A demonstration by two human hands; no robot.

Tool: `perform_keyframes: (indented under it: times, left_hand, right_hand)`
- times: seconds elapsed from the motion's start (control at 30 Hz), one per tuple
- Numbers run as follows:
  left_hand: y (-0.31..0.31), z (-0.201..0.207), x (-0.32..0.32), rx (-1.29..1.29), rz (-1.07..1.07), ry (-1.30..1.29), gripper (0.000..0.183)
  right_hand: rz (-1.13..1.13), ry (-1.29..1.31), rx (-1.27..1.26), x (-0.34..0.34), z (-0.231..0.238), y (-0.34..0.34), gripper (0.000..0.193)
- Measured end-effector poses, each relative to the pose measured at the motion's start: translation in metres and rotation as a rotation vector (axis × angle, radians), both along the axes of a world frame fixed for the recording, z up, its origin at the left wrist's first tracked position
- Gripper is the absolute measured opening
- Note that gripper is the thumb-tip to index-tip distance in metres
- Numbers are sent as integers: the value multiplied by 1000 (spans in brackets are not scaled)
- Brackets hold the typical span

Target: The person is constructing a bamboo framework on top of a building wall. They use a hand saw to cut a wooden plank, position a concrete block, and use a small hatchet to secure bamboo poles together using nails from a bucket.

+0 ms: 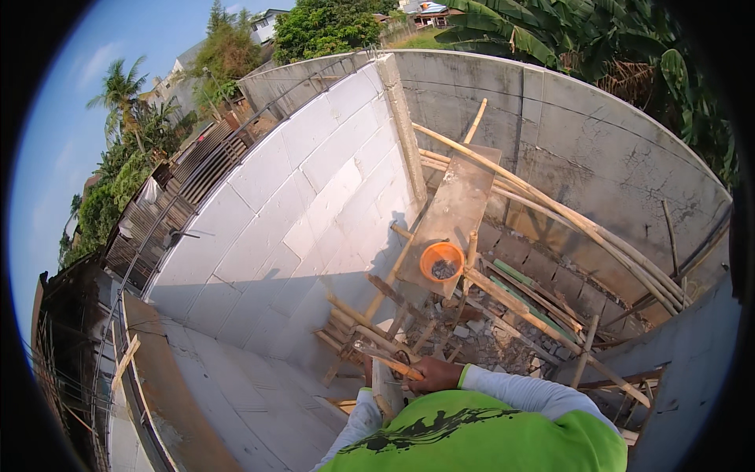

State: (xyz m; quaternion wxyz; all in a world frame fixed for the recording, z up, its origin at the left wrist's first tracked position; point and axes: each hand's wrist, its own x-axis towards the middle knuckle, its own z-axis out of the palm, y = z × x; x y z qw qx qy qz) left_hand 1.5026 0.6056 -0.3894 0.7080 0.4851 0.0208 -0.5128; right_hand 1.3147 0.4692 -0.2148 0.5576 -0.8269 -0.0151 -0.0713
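Note:
My right hand (435,375) is closed round a hand tool with an orange-brown handle (402,367). Its narrow, pale far end points up and left toward the white block wall (314,181); the exact kind of tool is not clear. Just left of it stands a grey upright post or board (385,387), close in front of my body. My left hand (367,370) shows only in part at the post's left side, and its fingers are mostly hidden. Beyond my hands, an orange bucket (442,262) with grey stuff inside rests on a plank platform (458,197).
Bamboo poles (550,206) cross the space to the right, in front of a grey concrete wall (605,134). Rubble (481,334) and loose boards (535,293) lie below. Thin steel bars (236,140) run along the wall top at left, near a brown board (169,377).

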Motion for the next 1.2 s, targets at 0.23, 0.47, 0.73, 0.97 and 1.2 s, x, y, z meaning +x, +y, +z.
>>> perform_keyframes:
  times: [0.23,0.47,0.73,0.97,1.2]
  left_hand:
    - [30,-9,-12,21,32,19,49]
    - [32,-10,-13,34,28,33,48]
    - [17,-10,-12,19,-4,40,47]
    - [5,-7,-9,7,-35,34,46]
    - [1,-2,-18,13,-64,20,45]
  right_hand:
    - [-26,163,119,-1,-51,-7,34]
    - [-49,47,70,-6,-31,-3,39]
    - [-47,-47,25,-7,-27,-4,45]
    - [-39,3,4,-10,-42,1,45]
    - [-57,71,56,-22,-44,1,44]
